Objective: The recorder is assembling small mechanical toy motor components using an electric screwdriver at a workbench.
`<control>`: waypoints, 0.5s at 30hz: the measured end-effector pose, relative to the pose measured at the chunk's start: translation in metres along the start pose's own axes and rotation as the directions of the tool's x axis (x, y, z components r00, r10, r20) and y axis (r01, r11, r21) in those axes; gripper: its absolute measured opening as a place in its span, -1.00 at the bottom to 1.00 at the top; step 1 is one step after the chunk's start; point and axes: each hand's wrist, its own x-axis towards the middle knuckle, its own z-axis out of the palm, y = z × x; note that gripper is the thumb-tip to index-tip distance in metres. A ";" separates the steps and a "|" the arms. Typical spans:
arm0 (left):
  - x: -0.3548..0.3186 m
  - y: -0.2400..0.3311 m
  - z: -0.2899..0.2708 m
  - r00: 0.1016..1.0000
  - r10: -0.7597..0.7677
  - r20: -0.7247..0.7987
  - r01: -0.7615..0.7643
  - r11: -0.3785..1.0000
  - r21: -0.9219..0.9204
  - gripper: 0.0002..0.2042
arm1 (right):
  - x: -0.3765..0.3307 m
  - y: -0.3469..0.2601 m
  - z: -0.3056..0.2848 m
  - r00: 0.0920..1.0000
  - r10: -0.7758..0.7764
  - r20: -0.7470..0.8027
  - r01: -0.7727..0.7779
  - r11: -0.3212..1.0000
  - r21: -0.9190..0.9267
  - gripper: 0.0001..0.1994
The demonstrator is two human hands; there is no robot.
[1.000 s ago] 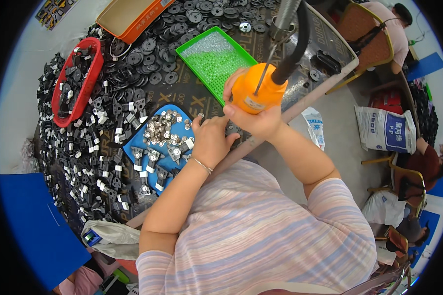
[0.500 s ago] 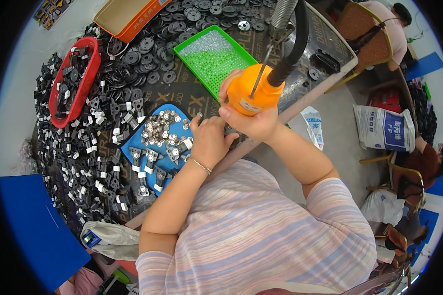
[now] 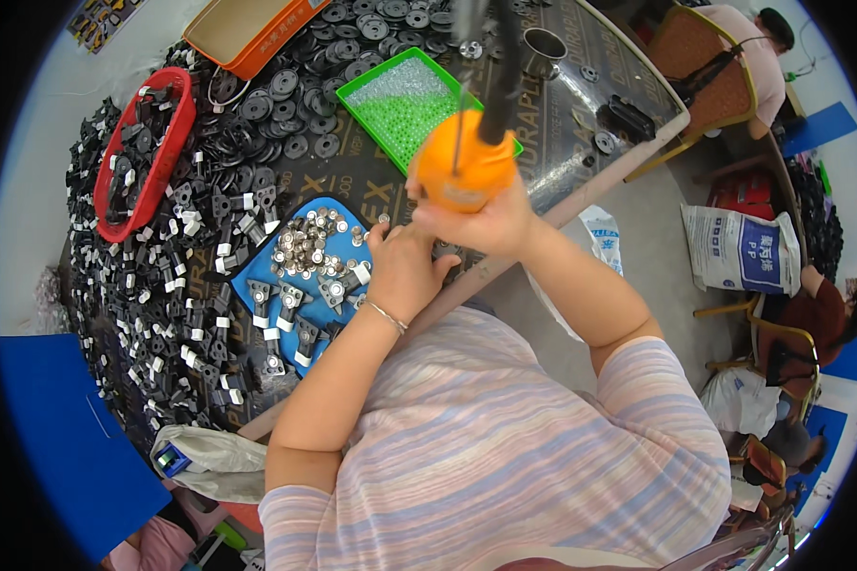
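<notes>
Right hand [image 3: 486, 224] closed around an orange power screwdriver [image 3: 465, 167], upper centre of the frame; left hand [image 3: 411, 271] just below, thumb spread from the fingers (whether it grips anything cannot be told). The screwdriver hides the lower right of a green tray [image 3: 371, 131]; the left forearm overlaps a blue mat [image 3: 316, 309] bearing metal caps [image 3: 307, 243]. Left of frame: heaped black parts with white ends [image 3: 152, 314] and a red basket [image 3: 189, 105]. Upper left: black discs [image 3: 281, 95], orange box [image 3: 248, 62]. Printing marks the box, the dark table [image 3: 571, 124] and a white sack [image 3: 719, 249] at right.
</notes>
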 end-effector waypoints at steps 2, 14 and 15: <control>-0.002 -0.004 0.004 1.000 0.000 -0.019 0.000 1.000 0.007 -0.62 | 0.007 -0.007 -0.007 0.997 -0.060 -0.040 0.063 0.996 0.064 -0.70; -0.002 -0.002 0.004 0.999 -0.036 0.017 0.036 0.999 0.008 -0.58 | 0.012 0.034 -0.019 0.967 -0.022 -0.252 0.040 0.997 0.066 -0.75; -0.002 -0.002 0.004 1.000 -0.027 0.010 0.026 1.000 0.005 -0.57 | 0.012 0.035 -0.019 0.969 -0.009 -0.248 0.028 0.997 0.071 -0.75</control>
